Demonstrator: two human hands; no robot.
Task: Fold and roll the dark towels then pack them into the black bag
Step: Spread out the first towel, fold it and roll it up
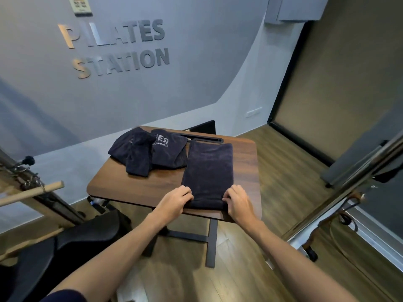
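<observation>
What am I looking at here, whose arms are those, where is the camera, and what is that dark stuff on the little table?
This is a single picture from a wide-angle camera worn on a person's head, looking forward and down, so the two bare arms are that person's own. No robot is involved. A small wooden table holds a dark towel folded into a long strip. The left hand and right hand grip its near end, fingers curled over the edge as if starting to roll it. Further back on the left lies a loose heap of more dark towels. Behind, wall lettering reads PILATES STATION.

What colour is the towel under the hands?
Dark navy, plain, seen best in the head view: towel.
</observation>
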